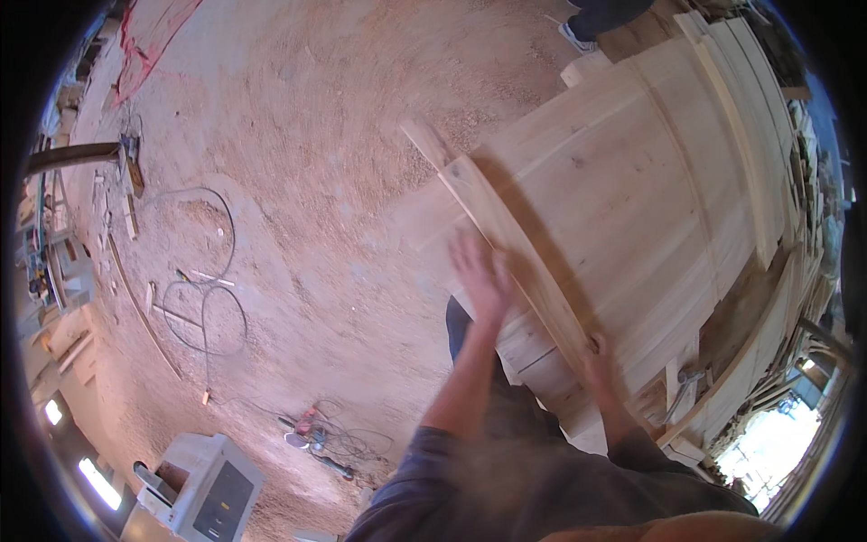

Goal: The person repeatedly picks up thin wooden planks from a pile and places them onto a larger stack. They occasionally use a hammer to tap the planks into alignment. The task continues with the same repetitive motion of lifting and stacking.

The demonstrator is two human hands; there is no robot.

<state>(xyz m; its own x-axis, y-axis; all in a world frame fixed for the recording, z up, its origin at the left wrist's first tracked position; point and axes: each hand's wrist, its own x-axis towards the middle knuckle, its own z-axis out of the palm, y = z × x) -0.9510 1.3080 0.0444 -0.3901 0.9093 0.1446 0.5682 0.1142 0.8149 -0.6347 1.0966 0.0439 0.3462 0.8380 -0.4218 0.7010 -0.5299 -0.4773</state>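
A long pale wooden batten runs across the near end of a wide panel of joined planks. The fingers of my right hand curl round the batten near its closer end. Beside the batten's left edge is my left hand, blurred by motion, with its fingers stretched out and nothing in them. Whether it touches the wood I cannot tell. A second batten lies across the panel farther to the right. Under the first batten's far end a short board sticks out.
A power tool with tangled cords lies on the dusty floor at left. Farther left is a looped cable. A white machine housing stands lower left. Another person's shoe shows beyond the panel. Stacked boards line the right side.
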